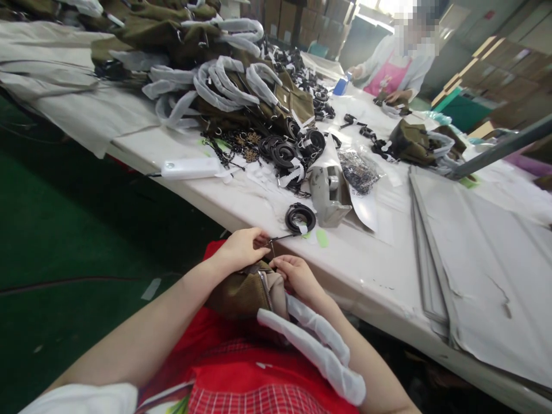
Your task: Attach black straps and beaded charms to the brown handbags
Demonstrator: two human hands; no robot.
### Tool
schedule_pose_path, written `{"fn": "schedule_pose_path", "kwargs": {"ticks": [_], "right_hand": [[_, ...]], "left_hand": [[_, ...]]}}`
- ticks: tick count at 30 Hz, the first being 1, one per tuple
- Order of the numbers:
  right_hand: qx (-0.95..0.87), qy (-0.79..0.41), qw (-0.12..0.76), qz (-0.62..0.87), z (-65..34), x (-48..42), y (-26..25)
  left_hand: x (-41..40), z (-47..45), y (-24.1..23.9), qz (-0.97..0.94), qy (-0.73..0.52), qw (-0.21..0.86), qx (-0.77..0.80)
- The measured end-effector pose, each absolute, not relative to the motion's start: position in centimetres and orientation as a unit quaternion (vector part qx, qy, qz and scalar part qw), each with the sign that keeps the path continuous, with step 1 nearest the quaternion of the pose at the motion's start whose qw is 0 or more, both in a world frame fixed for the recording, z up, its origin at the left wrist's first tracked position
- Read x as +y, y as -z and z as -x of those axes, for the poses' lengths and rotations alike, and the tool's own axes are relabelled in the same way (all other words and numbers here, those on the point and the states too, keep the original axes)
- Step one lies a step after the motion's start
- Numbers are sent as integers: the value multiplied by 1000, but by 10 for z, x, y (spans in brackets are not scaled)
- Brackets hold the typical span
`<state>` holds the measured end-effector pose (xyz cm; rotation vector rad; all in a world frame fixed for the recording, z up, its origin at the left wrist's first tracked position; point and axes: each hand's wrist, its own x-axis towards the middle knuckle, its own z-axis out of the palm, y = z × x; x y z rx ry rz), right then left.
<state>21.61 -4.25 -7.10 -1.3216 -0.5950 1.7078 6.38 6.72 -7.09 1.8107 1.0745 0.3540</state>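
Dark strap (283,236) beyond the olive bag (239,296), its end pinched by the left hand (246,248); right hand (301,278), fingertips pressed together, hold indistinct, nearer the zip (264,289)

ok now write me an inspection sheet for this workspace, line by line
Surface: white-covered table, pale grey sheets lying at its right.
Job's things: olive-brown bag in the lap, with metal zipper and white-wrapped handles; coiled black strap near the table edge.
Clutter: heaped olive bags, more black straps, grey metal holder, green sticker.
Hands: left hand and right hand meet at the bag's upper edge; exact grips too small to tell.
Cables: dark cord at the left end of a white box.
Surroundings: co-worker in pink apron across the table; cardboard boxes; green floor.
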Motion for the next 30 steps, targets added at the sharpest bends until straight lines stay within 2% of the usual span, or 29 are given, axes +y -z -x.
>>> {"fn": "schedule_pose_path", "kwargs": {"ticks": [7, 13, 30], "right_hand": [[-255, -708, 396, 526, -226, -29, 79], [-297, -680, 388, 547, -227, -19, 69], [-308, -655, 389, 570, -226, -20, 49]], "left_hand": [[73, -67, 79, -699, -140, 538, 450], [76, -64, 76, -636, -132, 616, 446], [83, -63, 68, -548, -155, 692, 443]]}}
